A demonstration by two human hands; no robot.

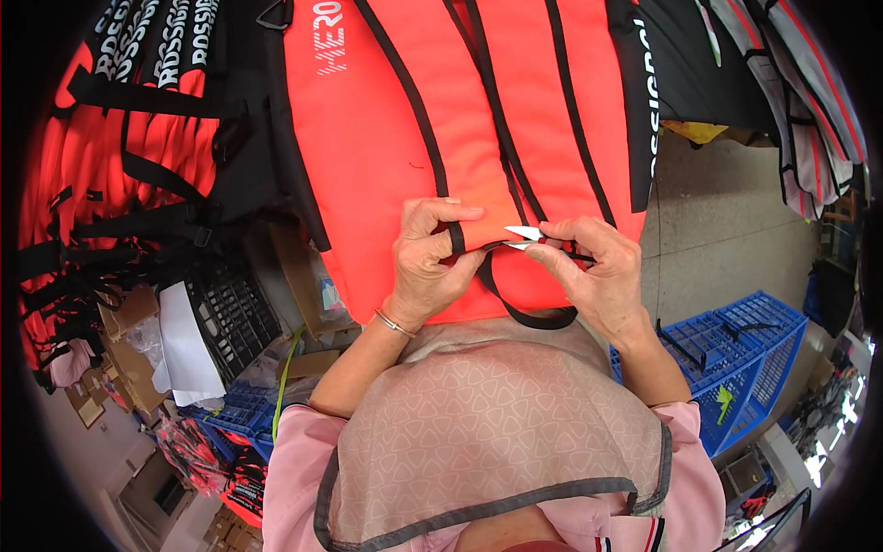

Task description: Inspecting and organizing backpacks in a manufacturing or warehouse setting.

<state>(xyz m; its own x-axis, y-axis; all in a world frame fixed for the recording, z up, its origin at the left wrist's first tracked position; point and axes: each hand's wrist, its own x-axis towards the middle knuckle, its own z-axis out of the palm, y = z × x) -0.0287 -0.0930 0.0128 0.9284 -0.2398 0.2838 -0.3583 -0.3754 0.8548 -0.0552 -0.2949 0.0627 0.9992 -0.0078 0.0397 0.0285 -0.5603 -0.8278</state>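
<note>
One large orange-red bag (359,166) lies before the person; a bunch of orange-and-black pieces (166,166) is left of the bag; a blue plastic crate (768,331) stands right of the bag's near end; along the bag runs a padded strap (483,189), its near end gripped by the left hand (428,258) between thumb and fingers; the right hand (602,271), above the bag, pinches small pointed snips (524,233), blades right at the strap's end; a black webbing loop (543,322) droops near the bag's closest edge.
</note>
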